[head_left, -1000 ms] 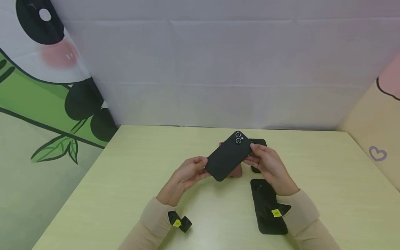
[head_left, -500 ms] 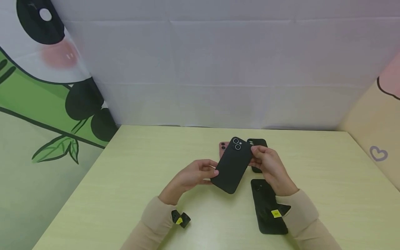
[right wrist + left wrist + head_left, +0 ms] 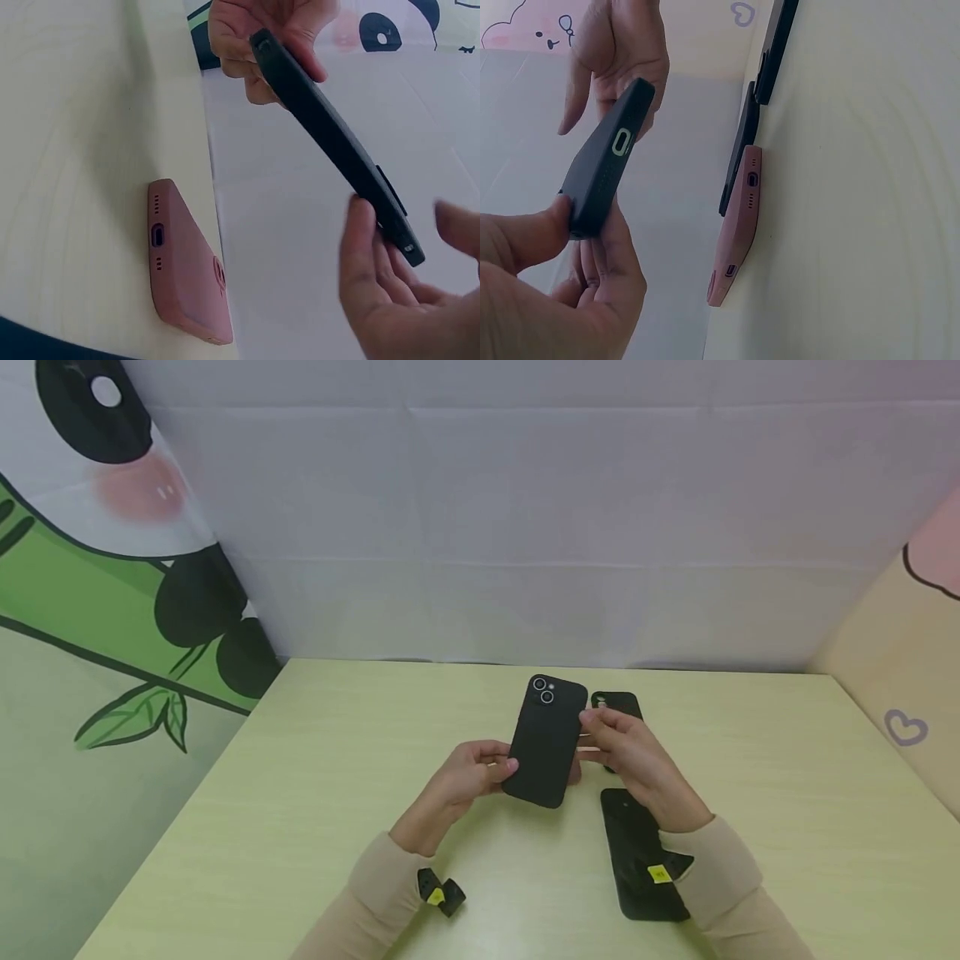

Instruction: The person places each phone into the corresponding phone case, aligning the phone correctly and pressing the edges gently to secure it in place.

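Note:
A black phone (image 3: 546, 743) with ringed camera lenses is held up above the table, camera side towards the head camera. My left hand (image 3: 468, 781) pinches its lower left edge, thumb on the back and fingers underneath. In the left wrist view the phone's bottom edge (image 3: 607, 172) shows a light-rimmed port. At its right edge is my right hand (image 3: 637, 760); in the right wrist view its fingertips (image 3: 358, 217) touch the underside while the thumb stands apart. Whether the phone sits in a case, I cannot tell.
A pink phone (image 3: 187, 277) lies beneath the held one, mostly hidden in the head view. Another black phone (image 3: 622, 703) lies behind my right hand. Nearer, a larger black phone (image 3: 637, 860) lies partly under the right wrist. A pale wall (image 3: 487, 527) stands behind the table (image 3: 360, 735).
The held black phone has turned from a strong slant to nearly upright and shifted slightly left. My right hand has moved left with it, and its thumb now stands off the phone.

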A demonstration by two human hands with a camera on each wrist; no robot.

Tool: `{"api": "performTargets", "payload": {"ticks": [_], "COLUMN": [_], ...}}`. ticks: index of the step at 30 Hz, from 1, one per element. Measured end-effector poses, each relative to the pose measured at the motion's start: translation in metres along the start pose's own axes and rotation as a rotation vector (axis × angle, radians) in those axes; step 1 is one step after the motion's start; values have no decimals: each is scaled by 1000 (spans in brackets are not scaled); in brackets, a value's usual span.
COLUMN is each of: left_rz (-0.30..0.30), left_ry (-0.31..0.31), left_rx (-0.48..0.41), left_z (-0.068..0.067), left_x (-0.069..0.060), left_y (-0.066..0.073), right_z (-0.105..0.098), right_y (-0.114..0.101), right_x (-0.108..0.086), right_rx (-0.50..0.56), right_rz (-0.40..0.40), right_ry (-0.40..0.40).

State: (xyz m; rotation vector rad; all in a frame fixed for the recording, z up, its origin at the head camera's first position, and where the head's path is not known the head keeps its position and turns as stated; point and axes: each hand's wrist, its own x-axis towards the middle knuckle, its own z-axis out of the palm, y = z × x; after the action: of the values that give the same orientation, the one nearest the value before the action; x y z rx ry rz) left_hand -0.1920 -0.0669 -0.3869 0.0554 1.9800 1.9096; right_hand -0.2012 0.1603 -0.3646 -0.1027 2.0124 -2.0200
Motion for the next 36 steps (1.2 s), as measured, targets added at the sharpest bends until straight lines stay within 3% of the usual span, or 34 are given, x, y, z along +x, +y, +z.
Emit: {"api": "performTargets", "payload": {"ticks": [4,8,15,22,25,30,36], "left_rz": [-9,-20,-14,32,59,63,38], "left_ry": [55,78,49,35,86,204,265], "left_rx": [-61,-123,-154,8,47,-23,-37], "left_z": [0,1,2,-4,-7,-13,-20], "left_x": [0,1,2,6,11,20,33], "left_y": [1,3,2,1,4,15,24], "right_z": [2,5,8,9,10,12,16], "right_y": [6,11,15,14,14,15,18], "right_x": [1,1,2,1,1,0,-1], "right_rx": [-104,-107,-117,-112,-109,-117,-146], "right_rz": [21,16,-29,-32,-25,-17,-15], "right_ry": [-145,-235,-215,-231,-256,-291,-334]}}
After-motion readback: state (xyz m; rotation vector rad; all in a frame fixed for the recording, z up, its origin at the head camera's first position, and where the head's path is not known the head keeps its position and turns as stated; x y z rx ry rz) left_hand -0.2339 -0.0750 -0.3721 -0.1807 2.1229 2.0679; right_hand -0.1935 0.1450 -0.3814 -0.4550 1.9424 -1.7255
